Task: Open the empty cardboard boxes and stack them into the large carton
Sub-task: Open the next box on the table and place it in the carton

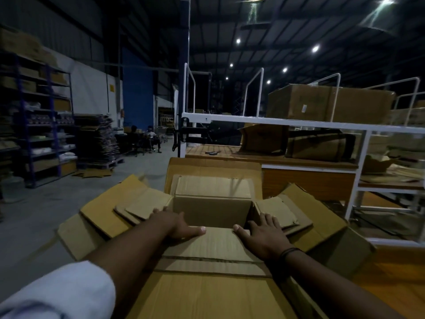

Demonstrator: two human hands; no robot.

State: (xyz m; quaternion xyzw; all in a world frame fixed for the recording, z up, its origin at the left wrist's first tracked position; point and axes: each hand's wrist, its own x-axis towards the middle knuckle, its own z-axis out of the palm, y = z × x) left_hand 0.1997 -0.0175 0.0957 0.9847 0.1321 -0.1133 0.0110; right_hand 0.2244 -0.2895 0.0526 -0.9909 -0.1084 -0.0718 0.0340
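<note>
Small box [213,211]: opened, flaps spread, seated inside the large carton [103,211].
Left hand [179,224]: inside the carton's mouth, flat on the box's near-left corner, gripping nothing.
Right hand [264,236]: fingers splayed, pressing the near-right corner.

Dim warehouse, lit only by small ceiling lamps [315,49]; the top-right one smeared into a glare streak [379,12]. The large carton [207,293] was the brightest surface. Left shelving [41,125] was murky and soft. Fisheye bent the edges; the near sleeve [57,288] was blurred.

The open brown box [212,210] is matt corrugated cardboard, the white tubular rack [276,122] painted metal, the orange tabletop [391,268] smooth wood.
</note>
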